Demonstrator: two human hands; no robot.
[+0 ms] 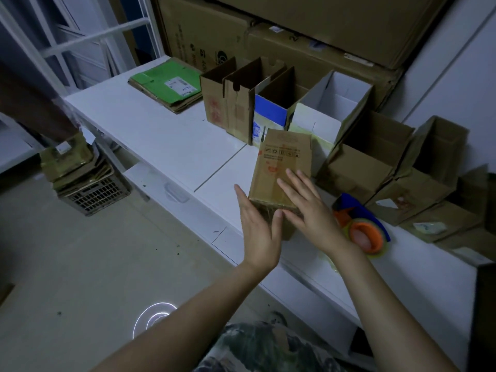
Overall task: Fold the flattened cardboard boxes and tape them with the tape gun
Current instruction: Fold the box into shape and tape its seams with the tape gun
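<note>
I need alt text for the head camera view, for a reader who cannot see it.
Two bare hands, left hand and right hand, press flat on a small brown cardboard box on a white table. A tape gun lies right of it; open folded boxes stand behind.

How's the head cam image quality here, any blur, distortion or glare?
Head view: dim, bluish light; wide-angle bending at the white window bars; a bright ring-shaped glare on the beige floor; the orange-and-blue tape gun looks soft; print on the small brown cardboard box is unreadable.
</note>
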